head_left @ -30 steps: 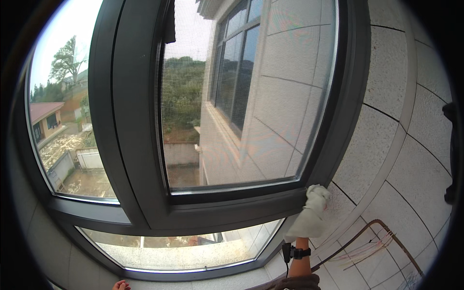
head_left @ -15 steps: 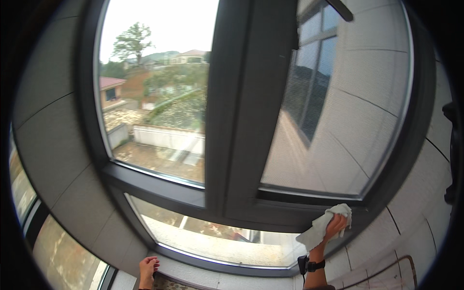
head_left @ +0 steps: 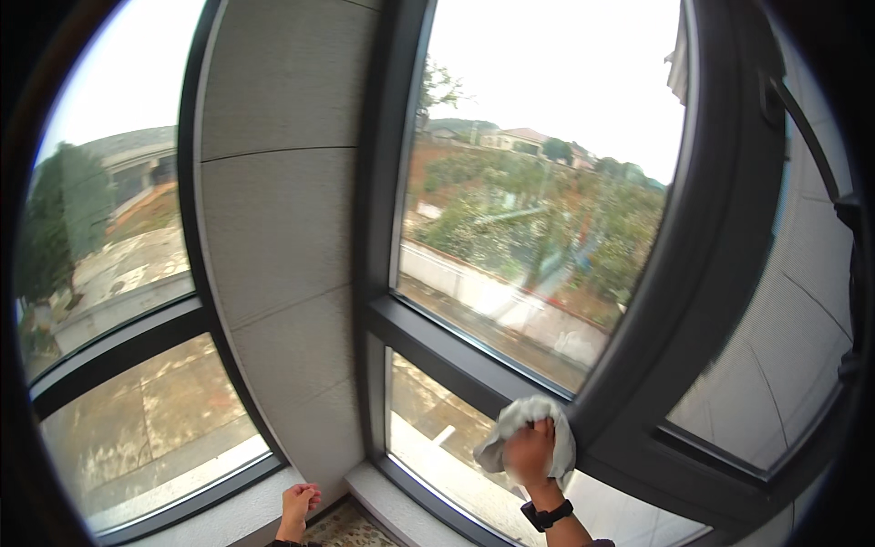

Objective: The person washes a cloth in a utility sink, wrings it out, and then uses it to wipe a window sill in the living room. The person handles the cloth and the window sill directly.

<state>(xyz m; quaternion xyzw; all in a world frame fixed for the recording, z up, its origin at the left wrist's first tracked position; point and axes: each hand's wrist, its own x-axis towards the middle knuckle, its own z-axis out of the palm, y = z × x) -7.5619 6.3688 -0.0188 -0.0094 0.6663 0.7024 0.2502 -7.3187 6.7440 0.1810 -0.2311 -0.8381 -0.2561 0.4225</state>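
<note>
My right hand point(head_left: 531, 453), with a black band on its wrist, is closed on a pale grey cloth point(head_left: 558, 428). The cloth is bunched around the fingers and lies against the dark grey window frame point(head_left: 456, 354), at the crossbar close to where it meets the wide upright. Slight blur softens this hand. Low down on the left, my left hand point(head_left: 300, 504) hangs away from the window with its fingers curled in and nothing visible in them.
Above the crossbar is a tall window pane point(head_left: 538, 210), with a lower pane point(head_left: 433, 401) beneath it. A mesh screen point(head_left: 775, 365) stands at the right, near a dark handle point(head_left: 807, 137). Left of a tiled wall pillar point(head_left: 278, 219) is another window point(head_left: 137, 410).
My view has turned left, bringing the pillar and left window into fuller sight. The right hand has carried the cloth left along the frame, from under the screen to the crossbar.
</note>
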